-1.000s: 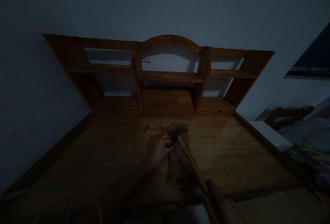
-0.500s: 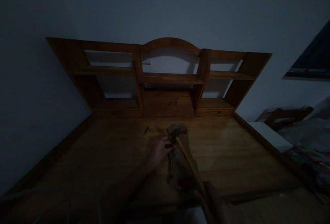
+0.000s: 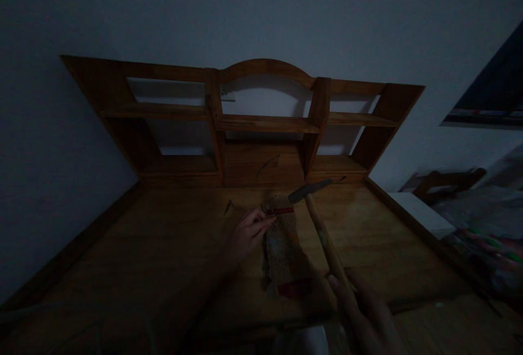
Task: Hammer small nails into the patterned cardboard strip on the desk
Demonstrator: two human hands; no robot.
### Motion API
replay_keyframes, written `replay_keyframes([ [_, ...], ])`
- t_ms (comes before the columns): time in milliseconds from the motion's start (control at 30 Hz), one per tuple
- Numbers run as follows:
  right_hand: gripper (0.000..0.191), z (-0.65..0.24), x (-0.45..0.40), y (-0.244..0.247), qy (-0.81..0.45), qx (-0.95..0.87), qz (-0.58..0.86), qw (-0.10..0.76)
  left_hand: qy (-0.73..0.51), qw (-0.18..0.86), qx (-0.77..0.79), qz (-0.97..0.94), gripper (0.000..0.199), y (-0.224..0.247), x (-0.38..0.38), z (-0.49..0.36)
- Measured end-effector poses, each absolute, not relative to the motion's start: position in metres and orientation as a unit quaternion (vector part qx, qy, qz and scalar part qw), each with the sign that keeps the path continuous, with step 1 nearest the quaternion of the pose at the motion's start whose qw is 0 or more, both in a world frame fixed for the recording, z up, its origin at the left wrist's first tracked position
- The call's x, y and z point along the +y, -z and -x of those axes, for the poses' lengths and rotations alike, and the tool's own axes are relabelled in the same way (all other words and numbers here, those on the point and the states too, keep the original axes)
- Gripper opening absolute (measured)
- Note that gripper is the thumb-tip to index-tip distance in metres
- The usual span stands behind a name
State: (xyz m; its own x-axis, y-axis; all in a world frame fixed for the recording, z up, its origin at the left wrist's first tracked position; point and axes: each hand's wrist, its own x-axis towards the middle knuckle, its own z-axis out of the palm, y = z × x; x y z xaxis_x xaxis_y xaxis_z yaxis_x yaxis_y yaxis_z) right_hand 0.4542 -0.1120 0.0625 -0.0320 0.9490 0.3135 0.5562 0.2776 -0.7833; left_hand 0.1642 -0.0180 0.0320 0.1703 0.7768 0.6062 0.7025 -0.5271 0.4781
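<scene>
In dim light, a worn brick-like block (image 3: 284, 246) with red bands near both ends lies on the wooden desk (image 3: 163, 246). My left hand (image 3: 250, 231) is at the block's upper left side, its fingers pinched on a small thing too dark to make out. My right hand (image 3: 362, 311) grips the wooden handle of a hammer (image 3: 324, 238) at the lower right. The hammer's dark, narrow head is raised to the upper right of the block, apart from it and from my left hand.
A wooden shelf unit (image 3: 267, 124) stands at the desk's back against the wall. A small dark piece (image 3: 229, 207) lies left of the block. At the right are a white surface (image 3: 420, 214), a wooden chair back (image 3: 453, 182) and plastic-covered items.
The hammer head has risen from the block's top end and moved right. My right hand has shifted right with it. My left hand has moved slightly left, its fingers now more extended.
</scene>
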Motion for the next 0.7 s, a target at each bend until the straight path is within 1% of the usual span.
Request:
replay_keyframes([
  [67,0.053,-0.452,-0.103,-0.064,-0.309,-0.616,0.579,0.436,-0.378,0.007,0.479,-0.792,0.035,-0.031,-0.018,-0.165],
  [167,0.058,-0.447,-0.088,-0.065,-0.397,-0.521,0.623,0.426,-0.346,-0.023,0.477,-0.808,0.04,-0.03,-0.017,-0.164],
  [267,0.062,-0.441,-0.077,-0.062,-0.426,-0.482,0.641,0.419,-0.347,-0.022,0.467,-0.813,0.039,-0.028,-0.015,-0.162],
  [433,0.075,-0.441,-0.068,-0.053,-0.522,-0.384,0.626,0.434,-0.379,0.004,0.467,-0.799,0.04,-0.026,-0.014,-0.164],
  [533,0.077,-0.443,-0.065,-0.049,-0.531,-0.369,0.623,0.44,-0.387,0.02,0.485,-0.784,0.048,-0.025,-0.014,-0.166],
  [700,0.069,-0.445,-0.06,-0.043,-0.534,-0.38,0.627,0.422,-0.375,0.023,0.496,-0.783,0.053,-0.026,-0.012,-0.165],
])
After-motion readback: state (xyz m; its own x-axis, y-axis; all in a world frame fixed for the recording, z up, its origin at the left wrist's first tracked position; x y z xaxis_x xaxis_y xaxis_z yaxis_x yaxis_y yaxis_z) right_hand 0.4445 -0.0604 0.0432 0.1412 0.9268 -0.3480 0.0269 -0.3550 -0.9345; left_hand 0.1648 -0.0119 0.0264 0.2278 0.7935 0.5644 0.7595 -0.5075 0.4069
